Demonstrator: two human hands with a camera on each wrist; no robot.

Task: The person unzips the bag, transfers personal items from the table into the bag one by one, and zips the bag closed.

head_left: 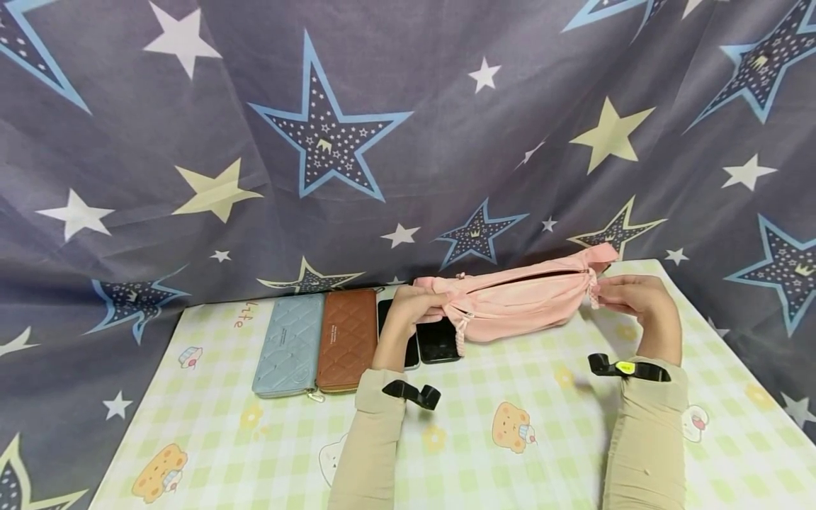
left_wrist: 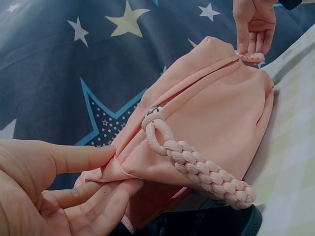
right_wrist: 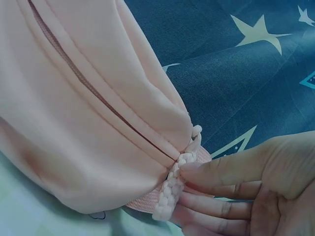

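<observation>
A pink waist bag (head_left: pixel 523 301) with a long zipper across its front is held between my two hands at the back of the table. My left hand (head_left: pixel 414 309) pinches the bag's left end, thumb on top and fingers beneath, as the left wrist view shows. Near that thumb a braided cord pull (left_wrist: pixel 211 172) hangs from a metal zipper slider. At the bag's other end, my right hand (head_left: pixel 637 297) pinches a second braided cord pull (right_wrist: pixel 172 189) between thumb and fingers. Under the bag's left end lies a black phone (head_left: pixel 438 341).
Left of the bag lie a blue quilted wallet (head_left: pixel 290 343) and a brown quilted wallet (head_left: pixel 348 336), side by side. Another phone (head_left: pixel 411 352) is partly hidden behind my left hand. A star-patterned curtain (head_left: pixel 382 234) hangs along the back edge of the checkered tablecloth (head_left: pixel 472 460).
</observation>
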